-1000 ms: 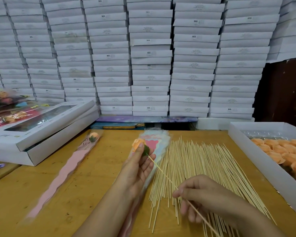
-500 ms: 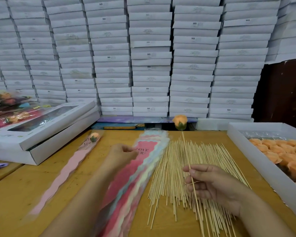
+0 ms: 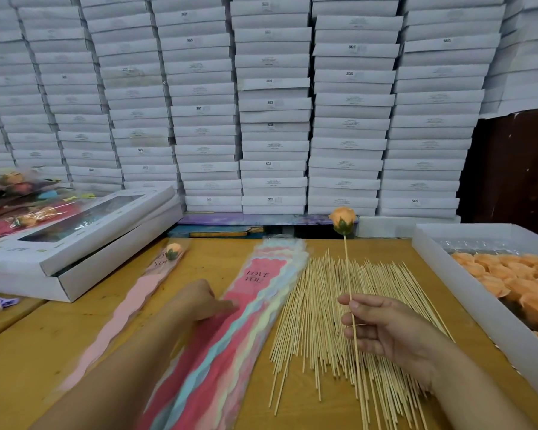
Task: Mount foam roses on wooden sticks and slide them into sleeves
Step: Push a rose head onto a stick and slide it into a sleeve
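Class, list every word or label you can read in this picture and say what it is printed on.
"LOVE YOU": top pink sleeve of the stack.
"SGS": ends of several stacked white boxes.
Partly hidden lettering, perhaps "YOU": finished sleeve at left.
Other box labels: too small to read.

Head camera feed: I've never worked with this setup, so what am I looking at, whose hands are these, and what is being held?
There is no machine here: one camera on a person's head looks down at their bare hands over a wooden table. The right hand pinches a stick upright, with an orange foam rose on top. The left hand reaches onto a stack of coloured sleeves; it is blurred, so its grip is unclear. Loose sticks lie between the hands, and a tray of roses stands on the right. One sleeved rose lies on the left.
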A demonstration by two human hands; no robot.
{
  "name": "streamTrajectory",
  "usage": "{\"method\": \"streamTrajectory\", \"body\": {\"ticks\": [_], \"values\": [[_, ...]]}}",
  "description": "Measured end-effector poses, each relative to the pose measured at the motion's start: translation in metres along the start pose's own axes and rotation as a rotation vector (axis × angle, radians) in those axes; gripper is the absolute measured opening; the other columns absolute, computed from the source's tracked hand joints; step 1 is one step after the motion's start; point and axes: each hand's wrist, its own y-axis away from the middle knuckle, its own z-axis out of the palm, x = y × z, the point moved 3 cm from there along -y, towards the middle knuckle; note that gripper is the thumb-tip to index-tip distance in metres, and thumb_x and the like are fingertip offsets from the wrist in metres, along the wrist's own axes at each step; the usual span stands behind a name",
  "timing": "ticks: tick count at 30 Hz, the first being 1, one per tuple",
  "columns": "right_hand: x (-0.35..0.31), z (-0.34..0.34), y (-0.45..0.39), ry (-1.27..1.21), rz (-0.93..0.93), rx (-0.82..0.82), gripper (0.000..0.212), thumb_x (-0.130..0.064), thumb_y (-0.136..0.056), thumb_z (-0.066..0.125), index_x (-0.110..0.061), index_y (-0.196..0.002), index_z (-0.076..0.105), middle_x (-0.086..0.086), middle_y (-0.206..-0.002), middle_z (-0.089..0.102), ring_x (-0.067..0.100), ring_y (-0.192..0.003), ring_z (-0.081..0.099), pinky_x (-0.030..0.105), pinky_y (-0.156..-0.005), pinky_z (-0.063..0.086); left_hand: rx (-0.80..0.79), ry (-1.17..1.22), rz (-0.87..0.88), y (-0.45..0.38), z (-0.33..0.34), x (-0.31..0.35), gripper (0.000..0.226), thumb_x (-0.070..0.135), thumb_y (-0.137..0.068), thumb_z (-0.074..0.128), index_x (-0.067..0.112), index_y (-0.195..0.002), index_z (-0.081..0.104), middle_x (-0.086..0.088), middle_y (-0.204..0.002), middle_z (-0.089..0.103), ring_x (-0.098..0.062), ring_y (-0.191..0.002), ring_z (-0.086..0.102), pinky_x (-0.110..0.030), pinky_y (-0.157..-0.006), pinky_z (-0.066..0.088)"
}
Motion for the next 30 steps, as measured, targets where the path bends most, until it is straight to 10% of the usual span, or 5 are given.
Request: {"method": "streamTrajectory", "body": {"ticks": [4,10,18,25,30], "values": [[0.0,-0.002,-0.001,-0.001,-0.005,0.002,0.026,-0.011,-0.084,0.068,-0.007,-0.109,0.073,0.015,-0.086,0.072,0.022,-0.068,0.071,0.027,-0.051,0.057,-0.006,0.004,-0.019,0.001,0.003,0.003,0.076,0.058,-0.077,0.079,0.01,-0.13,0.053,-0.006,-0.115,0.064,-0.023,-0.098,0.061,-0.032,-0.079,0.052],[0.0,-0.003,-0.001,0.002,-0.013,0.006,0.025,-0.009,-0.088,0.065,-0.006,-0.112,0.071,0.014,-0.085,0.073,0.021,-0.069,0.071,0.027,-0.051,0.056,-0.028,0.225,-0.039,-0.005,0.007,-0.006,0.027,0.025,-0.082,0.083,0.008,-0.079,0.062,-0.005,-0.056,0.056,-0.019,-0.05,0.048,-0.026,-0.053,0.038],[0.001,-0.004,-0.002,-0.006,-0.005,0.002,0.031,-0.012,-0.082,0.069,-0.005,-0.113,0.071,0.015,-0.088,0.073,0.021,-0.068,0.07,0.027,-0.051,0.056,-0.067,0.308,0.003,0.0,-0.006,-0.005,0.025,0.008,-0.089,0.067,0.011,-0.066,0.055,-0.007,-0.056,0.051,-0.015,-0.041,0.041,-0.022,-0.045,0.034],[0.002,0.001,-0.001,-0.063,0.027,-0.032,0.044,-0.016,-0.074,0.072,-0.004,-0.115,0.067,0.02,-0.109,0.073,0.02,-0.067,0.071,0.026,-0.051,0.058,-0.236,0.701,0.111,0.047,-0.001,0.039,0.006,0.005,-0.093,0.066,0.011,-0.094,0.067,0.003,-0.058,0.063,-0.005,-0.046,0.055,-0.021,-0.048,0.051],[0.006,0.006,0.0,-0.111,0.079,-0.087,0.043,-0.012,-0.077,0.071,-0.003,-0.118,0.065,0.025,-0.112,0.071,0.02,-0.064,0.07,0.025,-0.049,0.057,-0.472,0.814,0.189,0.096,0.019,0.061,0.037,0.002,-0.084,0.077,0.003,-0.118,0.064,-0.006,-0.068,0.061,-0.011,-0.053,0.052,-0.02,-0.043,0.046]]}}
